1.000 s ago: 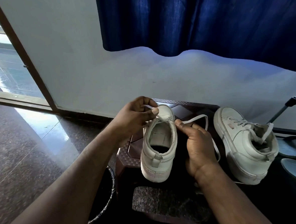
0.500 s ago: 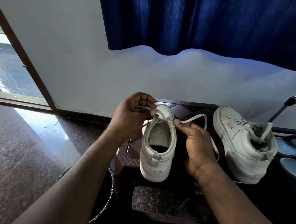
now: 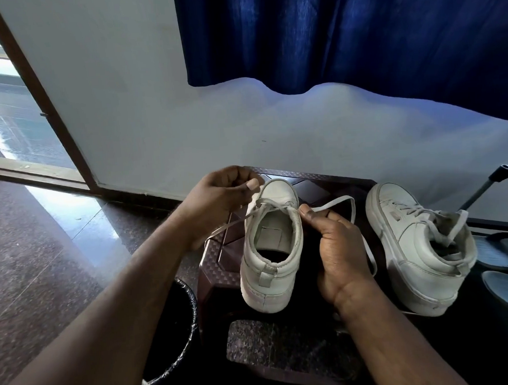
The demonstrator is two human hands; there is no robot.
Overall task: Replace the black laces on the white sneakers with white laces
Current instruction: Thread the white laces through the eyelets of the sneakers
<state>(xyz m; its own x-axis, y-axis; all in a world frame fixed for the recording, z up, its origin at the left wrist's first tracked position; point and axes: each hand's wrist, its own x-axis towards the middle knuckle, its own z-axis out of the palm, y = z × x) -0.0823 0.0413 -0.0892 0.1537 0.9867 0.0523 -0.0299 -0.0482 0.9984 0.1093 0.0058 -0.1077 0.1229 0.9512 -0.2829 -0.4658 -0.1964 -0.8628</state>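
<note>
Left hand (image 3: 217, 197), fingers curled, pinches the white lace (image 3: 273, 204) above the toe of the sneaker (image 3: 269, 268) on the brown stool (image 3: 218, 254); right hand (image 3: 339, 246) grips its collar, thumb on the rim.

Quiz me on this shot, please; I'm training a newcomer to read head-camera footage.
1. True or false: the sneaker on the right already has a lace threaded through it.
2. What does the left hand pinch? A) the white lace B) the heel tab C) the curtain
3. How many sneakers are in view?
Key: 1 true; 2 A; 3 two.
</note>
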